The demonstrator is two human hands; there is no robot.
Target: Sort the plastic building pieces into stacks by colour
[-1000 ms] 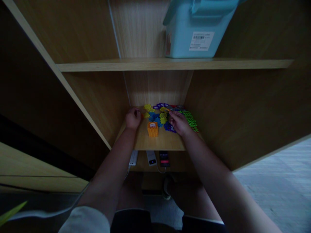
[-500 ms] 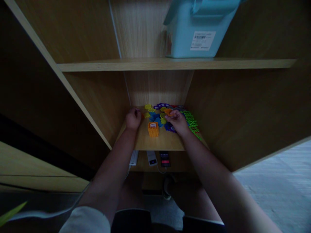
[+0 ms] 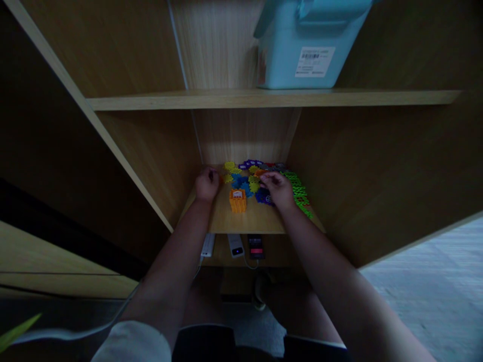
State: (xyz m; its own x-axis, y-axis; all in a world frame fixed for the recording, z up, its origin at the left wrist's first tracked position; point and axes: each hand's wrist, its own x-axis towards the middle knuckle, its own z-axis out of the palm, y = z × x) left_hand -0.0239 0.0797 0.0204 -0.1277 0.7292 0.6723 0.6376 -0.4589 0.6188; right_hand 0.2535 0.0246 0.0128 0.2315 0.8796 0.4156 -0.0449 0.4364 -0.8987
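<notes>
My left hand point(image 3: 207, 185) is curled closed at the left side of the lower shelf. A bit of orange point(image 3: 221, 179) shows at its right edge; whether the fingers grip it is hidden. My right hand point(image 3: 278, 188) is over the colourful pieces, thumb and fingers drawn together, and anything between them is too small to make out. Just behind its fingertips lies an orange toothed piece point(image 3: 259, 172). Yellow gear-like pieces point(image 3: 253, 187) and blue ones point(image 3: 239, 180) lie between my hands. In front stands an orange stack of toothed pieces point(image 3: 238, 202) with a pale label.
Green pieces point(image 3: 296, 188) line the right side, purple pieces point(image 3: 250, 164) the back. A light-blue bin point(image 3: 287, 55) sits on the upper shelf point(image 3: 211, 100). Below are a white power bank point(image 3: 235, 246) and a phone point(image 3: 255, 246). Wooden panels flank both sides.
My right hand has shifted slightly, its thumb moving right and closer to the fingers. Less of the orange piece at its fingertips shows now. My left hand stays in place.
</notes>
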